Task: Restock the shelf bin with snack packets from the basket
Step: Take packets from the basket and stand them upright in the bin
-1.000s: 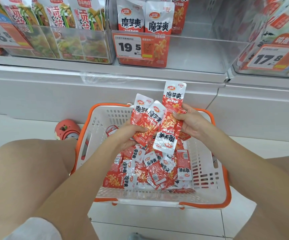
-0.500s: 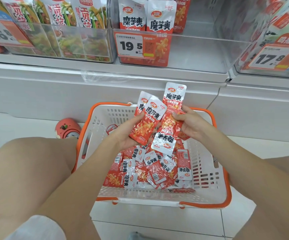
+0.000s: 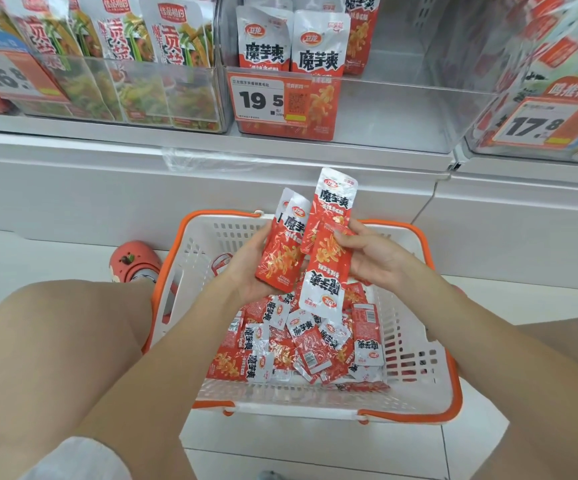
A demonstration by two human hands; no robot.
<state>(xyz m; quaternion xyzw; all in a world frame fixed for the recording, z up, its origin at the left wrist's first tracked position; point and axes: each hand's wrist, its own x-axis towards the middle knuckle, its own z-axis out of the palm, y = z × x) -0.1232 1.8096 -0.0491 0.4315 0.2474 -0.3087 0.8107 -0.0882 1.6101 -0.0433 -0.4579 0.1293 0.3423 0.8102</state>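
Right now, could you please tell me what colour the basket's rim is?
Orange; the basket's rim tops white slatted walls, best seen in the head view.

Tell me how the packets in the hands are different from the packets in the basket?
The held packets are gathered into bunches above the basket, gripped by the left hand and right hand; the basket packets lie loose in a jumbled pile. The held packets mostly stand on end; the basket packets lie flat, facing every way. Both are the same red and white snack.
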